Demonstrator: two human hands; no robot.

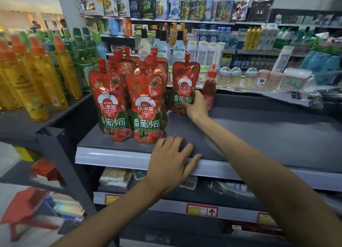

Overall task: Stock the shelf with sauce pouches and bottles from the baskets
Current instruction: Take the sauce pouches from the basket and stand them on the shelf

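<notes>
Several red tomato sauce pouches [146, 106] with red caps stand in two rows on the left part of the dark grey shelf [268, 133]. My right hand [197, 106] grips the lower part of one more pouch [185, 83], which stands upright further back, to the right of the rows. A small red sauce bottle [210, 87] stands just behind that hand. My left hand [171, 159] rests flat with spread fingers on the shelf's front edge, below the front pouches.
Yellow and green bottles [37, 76] fill the neighbouring shelf on the left. Behind stand white bottles, small jars [238, 76] and boxed goods. Lower shelves hold packets [115, 177]. A red stool [22, 208] stands on the floor at lower left.
</notes>
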